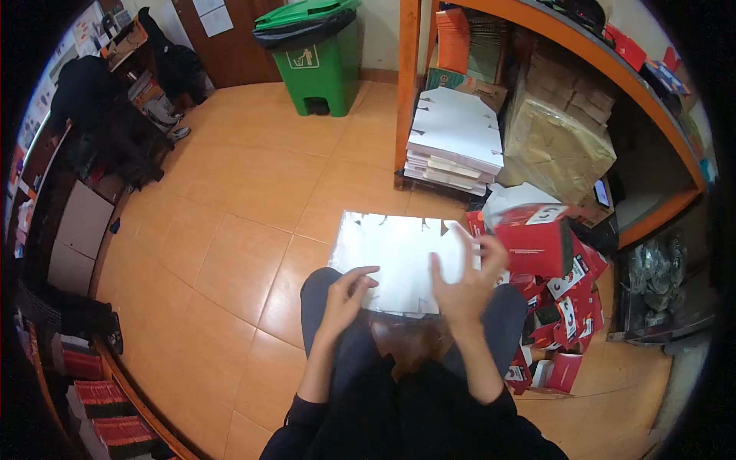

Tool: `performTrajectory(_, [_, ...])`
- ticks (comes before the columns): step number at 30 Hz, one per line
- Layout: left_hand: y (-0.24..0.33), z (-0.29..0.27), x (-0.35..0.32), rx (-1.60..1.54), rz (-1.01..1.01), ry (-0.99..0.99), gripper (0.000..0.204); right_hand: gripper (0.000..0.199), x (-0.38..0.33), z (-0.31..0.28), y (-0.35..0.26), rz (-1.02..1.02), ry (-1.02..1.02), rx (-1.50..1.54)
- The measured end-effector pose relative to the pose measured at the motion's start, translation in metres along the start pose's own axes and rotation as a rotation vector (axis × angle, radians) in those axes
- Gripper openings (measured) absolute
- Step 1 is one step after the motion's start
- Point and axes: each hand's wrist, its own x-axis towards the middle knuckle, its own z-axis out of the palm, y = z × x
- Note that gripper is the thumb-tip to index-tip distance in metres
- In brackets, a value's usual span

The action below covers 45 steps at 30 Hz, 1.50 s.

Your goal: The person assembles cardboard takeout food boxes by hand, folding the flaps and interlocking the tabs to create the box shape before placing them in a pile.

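Observation:
A stack of white die-cut card sheets (402, 261) with notched edges lies in front of me between my knees. At its left edge rests my left hand (349, 299), open, its fingers loosely bent over the card. My right hand (464, 284) is above the stack's right side, blurred, with thumb and fingers spread and nothing visible between them. Just beyond its fingertips a red and black folded box (533, 241) is tilted in the air or on top of the pile; I cannot tell which. Beneath and beside it lies a heap of red boxes (567, 307) on the floor.
A wooden shelf frame (406, 92) stands at the right, with another stack of white cards (456, 126) and a wrapped carton (560, 138) in it. A green bin (318, 65) stands ahead. Red packs (115, 399) fill a shelf at lower left. A dark-clothed figure (100, 115) is far left.

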Motion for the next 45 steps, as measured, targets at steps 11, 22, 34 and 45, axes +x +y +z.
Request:
performTrajectory(11, [-0.07, -0.024, -0.016, -0.262, -0.159, 0.26, 0.023, 0.066, -0.124, 0.249, 0.015, 0.221, -0.796, -0.276])
performTrajectory(22, [-0.07, -0.008, 0.018, -0.359, -0.293, 0.084, 0.025, 0.022, -0.118, 0.229, 0.088, 0.419, -0.514, 0.405])
performTrajectory(34, [-0.074, 0.05, 0.045, 0.612, 0.023, -0.163, 0.035, 0.022, -0.103, 0.171, 0.106, 0.84, -0.257, 1.085])
performTrajectory(45, [-0.055, 0.044, 0.05, -0.503, -0.233, -0.168, 0.059, 0.011, -0.094, 0.086, 0.017, -0.021, -0.124, 0.46])
